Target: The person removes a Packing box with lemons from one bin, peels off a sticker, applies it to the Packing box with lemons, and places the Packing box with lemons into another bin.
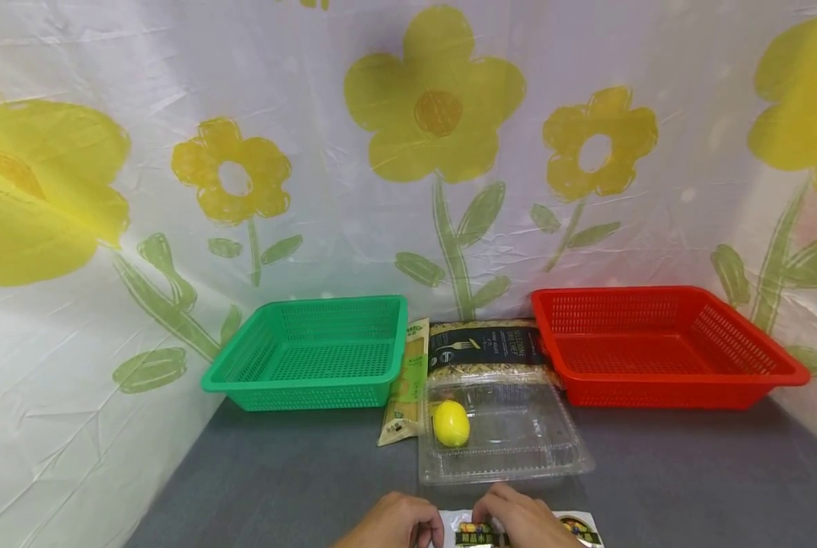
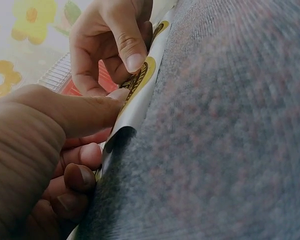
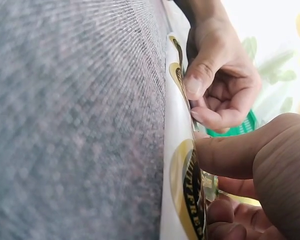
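Note:
Side by side at the near edge of the table, my left hand (image 1: 400,522) and right hand (image 1: 523,519) are both on a white printed sheet (image 1: 464,519) with gold-and-black fruit labels. In the left wrist view, my left thumb presses the sheet's edge (image 2: 140,112) with the other fingers curled beside it. The right wrist view has my right thumb on the same sheet (image 3: 176,112), its fingers bent in behind. Just beyond the hands lies a clear plastic container (image 1: 518,426), and a yellow lemon (image 1: 451,424) sits at its left side.
A green basket (image 1: 305,394) stands back left, a red basket (image 1: 668,392) back right. Between them are a long, narrow noodle packet (image 1: 408,392) and a dark-labelled pasta bag (image 1: 486,346). A white flower-print cloth (image 1: 353,228) hangs behind the grey table (image 1: 292,472).

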